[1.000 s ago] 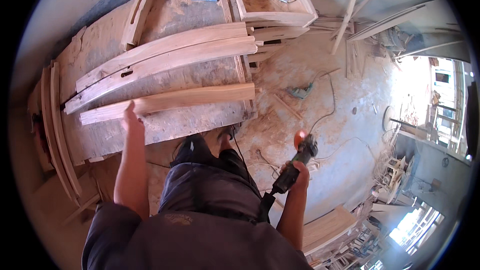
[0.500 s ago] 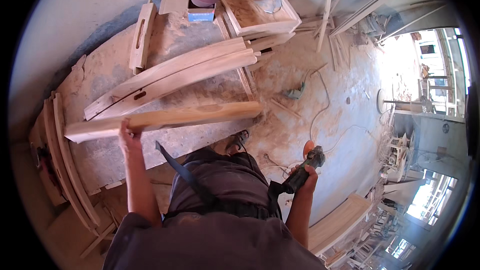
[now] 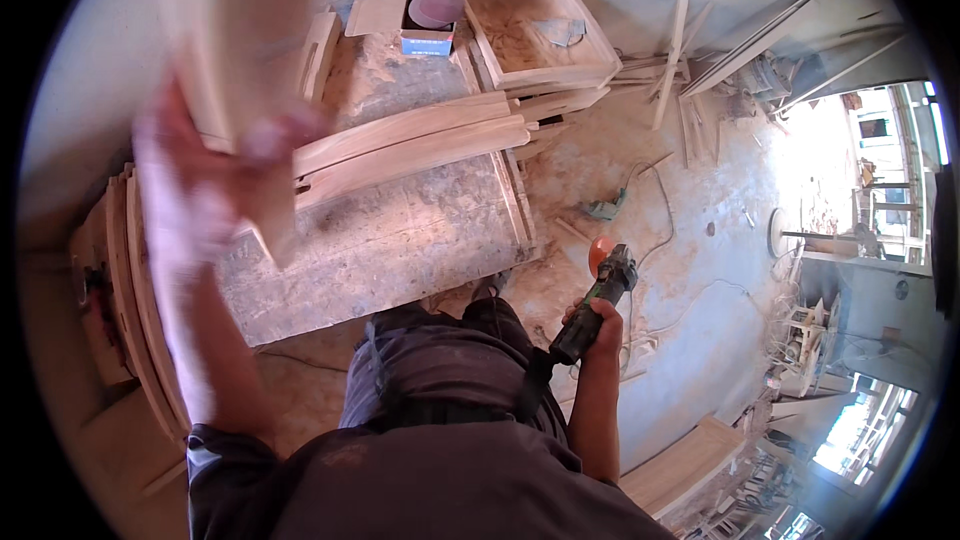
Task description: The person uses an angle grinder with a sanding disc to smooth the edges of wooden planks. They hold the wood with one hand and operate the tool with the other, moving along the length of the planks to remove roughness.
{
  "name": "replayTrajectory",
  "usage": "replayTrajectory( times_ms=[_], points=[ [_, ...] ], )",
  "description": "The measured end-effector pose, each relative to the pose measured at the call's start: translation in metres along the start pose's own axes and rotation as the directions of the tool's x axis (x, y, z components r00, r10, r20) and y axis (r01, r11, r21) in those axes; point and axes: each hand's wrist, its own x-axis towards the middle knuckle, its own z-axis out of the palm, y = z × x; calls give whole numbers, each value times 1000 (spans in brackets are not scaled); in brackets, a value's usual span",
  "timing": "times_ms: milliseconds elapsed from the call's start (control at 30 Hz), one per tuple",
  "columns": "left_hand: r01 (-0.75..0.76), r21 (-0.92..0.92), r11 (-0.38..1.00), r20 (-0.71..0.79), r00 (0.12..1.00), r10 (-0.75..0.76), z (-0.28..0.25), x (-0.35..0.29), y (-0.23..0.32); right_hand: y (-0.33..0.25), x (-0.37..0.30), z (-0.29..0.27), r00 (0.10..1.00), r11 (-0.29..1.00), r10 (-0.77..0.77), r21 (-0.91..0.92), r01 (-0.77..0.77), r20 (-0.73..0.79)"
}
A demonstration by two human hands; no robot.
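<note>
The left grip (image 3: 210,185), blurred, is closed around a wooden plank (image 3: 235,30), with the thumb on its right side and the fingers on its left; the plank, blurred too, stands steeply up over the left part of the bench (image 3: 380,250), its lower end close above the bench's near side; whether that end touches is hard to tell. The right grip (image 3: 600,325) is wrapped around the dark body of a power tool (image 3: 575,342), held over the floor (image 3: 690,330) to the right of the bench, its orange disc (image 3: 600,254) at the far end.

Two long boards (image 3: 430,152) lie side by side across the bench, beyond its bare near part; at the far side sits an open box (image 3: 428,44) with light printing in rows on its blue front, and a purplish round disc (image 3: 436,8) at its top; just right of it is a shallow wooden tray (image 3: 550,77); a board (image 3: 319,58) lies to the left of the box; the person's dark shirt (image 3: 430,490) bears a faint chest print (image 3: 345,455), too blurred to make out.
</note>
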Motion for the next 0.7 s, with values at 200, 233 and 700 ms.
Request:
replayTrajectory(
  times_ms=[200,233,700],
  points=[
    [-164,504,848,480,870,-116,146,-64,-108,-24,17,-18,999,989,-53,-141,52,-4],
    [-118,569,814,474,856,-207,164,-80,-126,-29,20,-20,998,985,-65,-158,63,-6],
    [-98,793,601,358,874,-330,240,-152,-257,-90,67,14,995,773,18,-633,45,93]
  ],
)
